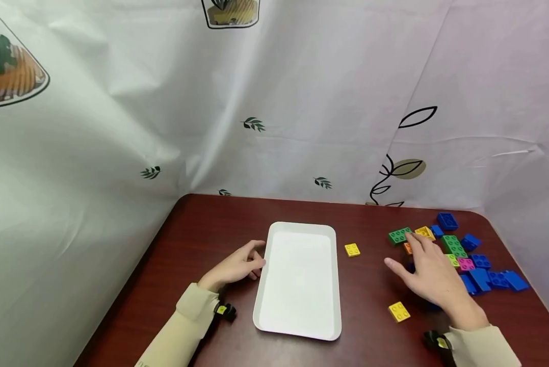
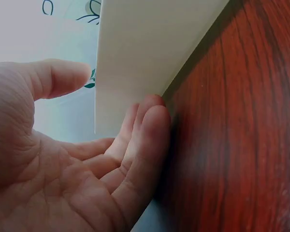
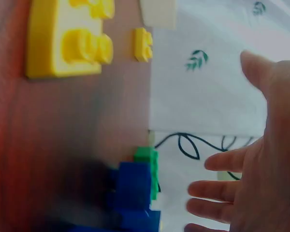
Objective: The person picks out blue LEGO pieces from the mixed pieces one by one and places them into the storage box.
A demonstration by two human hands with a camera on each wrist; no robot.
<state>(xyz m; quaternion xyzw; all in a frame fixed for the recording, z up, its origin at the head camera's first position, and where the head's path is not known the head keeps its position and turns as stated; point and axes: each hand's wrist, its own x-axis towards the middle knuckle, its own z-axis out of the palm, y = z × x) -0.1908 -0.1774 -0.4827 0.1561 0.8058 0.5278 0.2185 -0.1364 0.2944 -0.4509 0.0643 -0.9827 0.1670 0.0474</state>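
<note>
Beside the left long side of a white tray (image 1: 297, 332), my left hand (image 1: 234, 265) has its fingers loosely bent. In the left wrist view, its fingertips (image 2: 153, 121) are at the tray's outer wall, and the thumb is near the rim, not gripping it. My right hand (image 1: 432, 275) hovers over the near side of a group of toy building bricks, fingers spread, holding nothing. A green brick (image 1: 399, 235) lies just beyond its fingertips. A yellow brick (image 1: 399, 311) sits nearer me, left of the right wrist. Another yellow brick (image 1: 352, 250) lies right of the tray.
Several blue bricks (image 1: 479, 280), a second green brick (image 1: 454, 246), a pink brick (image 1: 465, 264) and an upturned yellow brick (image 1: 424, 233) lie at the right of the brown table (image 1: 219, 219). A printed white cloth (image 1: 292, 153) hangs behind the table.
</note>
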